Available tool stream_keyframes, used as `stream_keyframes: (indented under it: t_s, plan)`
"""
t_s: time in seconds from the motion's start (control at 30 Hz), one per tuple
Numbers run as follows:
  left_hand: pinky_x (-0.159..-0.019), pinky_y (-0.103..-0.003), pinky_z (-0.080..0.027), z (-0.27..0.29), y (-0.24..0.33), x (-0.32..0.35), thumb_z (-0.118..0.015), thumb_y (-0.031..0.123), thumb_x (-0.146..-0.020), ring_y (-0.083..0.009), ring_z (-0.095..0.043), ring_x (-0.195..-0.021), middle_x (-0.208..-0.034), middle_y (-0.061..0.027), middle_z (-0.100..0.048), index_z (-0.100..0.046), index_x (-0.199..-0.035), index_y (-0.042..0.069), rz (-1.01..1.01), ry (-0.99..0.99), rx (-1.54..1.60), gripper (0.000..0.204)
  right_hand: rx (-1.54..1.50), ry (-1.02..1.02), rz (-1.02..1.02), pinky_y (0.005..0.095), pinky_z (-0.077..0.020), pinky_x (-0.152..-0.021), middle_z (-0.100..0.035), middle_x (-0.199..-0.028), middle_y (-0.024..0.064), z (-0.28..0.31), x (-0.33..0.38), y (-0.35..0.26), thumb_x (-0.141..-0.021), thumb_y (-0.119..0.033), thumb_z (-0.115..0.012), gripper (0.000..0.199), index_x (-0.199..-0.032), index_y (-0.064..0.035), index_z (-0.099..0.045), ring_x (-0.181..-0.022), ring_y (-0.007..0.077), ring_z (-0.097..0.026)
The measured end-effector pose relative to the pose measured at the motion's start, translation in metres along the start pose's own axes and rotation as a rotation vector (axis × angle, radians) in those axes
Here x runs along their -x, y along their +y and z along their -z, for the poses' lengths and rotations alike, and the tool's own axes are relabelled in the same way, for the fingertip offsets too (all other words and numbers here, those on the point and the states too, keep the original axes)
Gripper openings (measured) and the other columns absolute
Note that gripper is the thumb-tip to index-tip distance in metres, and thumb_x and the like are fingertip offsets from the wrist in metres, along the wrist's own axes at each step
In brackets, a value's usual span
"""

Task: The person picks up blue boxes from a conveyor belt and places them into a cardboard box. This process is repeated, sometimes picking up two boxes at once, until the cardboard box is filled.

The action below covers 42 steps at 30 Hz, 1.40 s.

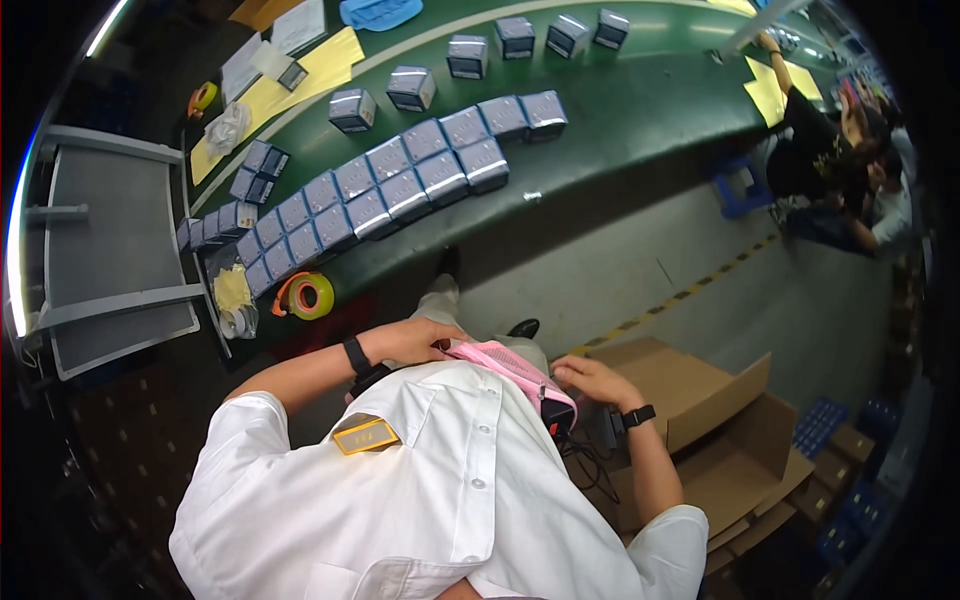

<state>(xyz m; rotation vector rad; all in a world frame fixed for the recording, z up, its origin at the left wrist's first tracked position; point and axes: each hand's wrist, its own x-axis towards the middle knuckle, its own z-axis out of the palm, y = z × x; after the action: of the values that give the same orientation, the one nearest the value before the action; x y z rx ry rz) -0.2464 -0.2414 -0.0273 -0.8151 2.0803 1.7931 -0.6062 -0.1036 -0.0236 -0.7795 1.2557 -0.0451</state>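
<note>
At my waist hangs a pink mesh pouch (500, 362) with a dark end and black cables below it. My left hand (422, 340) has its fingers closed at the pouch's left edge; the fingertips are partly hidden. Just off the pouch's right end, my right hand (597, 380) is held with loosely bent fingers apart and nothing visible in them. Each wrist wears a black band. In front, on the green workbench (640, 110), small blue-grey boxes (390, 185) stand packed in rows. A tape roll (310, 296) sits at the bench's near left edge.
Several separate boxes (468, 57) line the far side of the bench. An open cardboard carton (730, 430) stands at my right. A grey metal-framed panel (120, 240) is at the left. Other people (840, 180) are at the far right beside a blue stool (740, 190).
</note>
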Motion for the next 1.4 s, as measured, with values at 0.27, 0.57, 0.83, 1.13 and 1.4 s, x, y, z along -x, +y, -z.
stream_keyframes:
  t_s: [0.27, 0.57, 0.83, 1.13, 1.4]
  plan:
    - [-0.098, -0.041, -0.050, 0.221, -0.056, 0.062, -0.077, 0.013, -0.080, -0.0321, -0.063, -0.113, -0.122, -0.0163, -0.065, -0.056, -0.134, 0.004, 0.179, 0.697, -0.335, 0.059, 0.536, 0.409, 0.789, 0.0419, -0.0528, -0.078, -0.070, -0.098, 0.0185, 0.110, -0.126, -0.215, -0.087, -0.030, -0.073, 0.037, -0.108, 0.0000, -0.065, -0.089, 0.0339, -0.067]
    - [-0.117, -0.044, -0.036, 0.401, -0.123, 0.007, -0.092, 0.011, -0.058, -0.0414, -0.035, -0.143, -0.153, -0.0159, -0.040, -0.035, -0.152, 0.011, 0.308, 0.769, -1.125, 0.110, 1.287, 1.050, 0.805, 0.0475, -0.0517, -0.096, -0.061, -0.128, 0.0145, 0.193, -0.342, -0.457, -0.071, -0.021, -0.083, 0.066, -0.128, -0.0067, -0.054, -0.119, 0.0394, -0.057]
    - [-0.113, -0.045, -0.040, 0.440, -0.165, -0.048, -0.093, 0.015, -0.058, -0.0398, -0.041, -0.137, -0.147, -0.0159, -0.044, -0.031, -0.154, 0.008, 0.285, 0.694, -0.863, 0.114, 1.196, 0.938, 0.621, 0.0482, -0.0547, -0.093, -0.061, -0.125, 0.0168, 0.221, -0.397, -0.448, -0.073, -0.013, -0.076, 0.059, -0.128, -0.0082, -0.055, -0.119, 0.0379, -0.058]
    - [-0.106, -0.046, -0.045, 0.444, -0.129, -0.098, -0.092, 0.022, -0.058, -0.0392, -0.047, -0.125, -0.132, -0.0175, -0.051, -0.039, -0.147, 0.005, 0.158, 0.637, -0.836, 0.106, 1.060, 0.787, 0.719, 0.0581, -0.0541, -0.090, -0.061, -0.121, 0.0173, 0.131, -0.384, -0.435, -0.065, -0.022, -0.087, 0.073, -0.130, -0.0109, -0.055, -0.118, 0.0394, -0.057]
    - [-0.102, -0.045, -0.047, 0.434, -0.129, -0.087, -0.090, 0.022, -0.058, -0.0385, -0.051, -0.121, -0.126, -0.0164, -0.054, -0.049, -0.138, 0.005, 0.169, 0.789, -0.778, 0.092, 1.131, 0.769, 0.668, 0.0665, -0.0490, -0.089, -0.062, -0.121, 0.0135, 0.118, -0.389, -0.449, -0.064, -0.029, -0.088, 0.077, -0.132, -0.0114, -0.054, -0.119, 0.0362, -0.058]
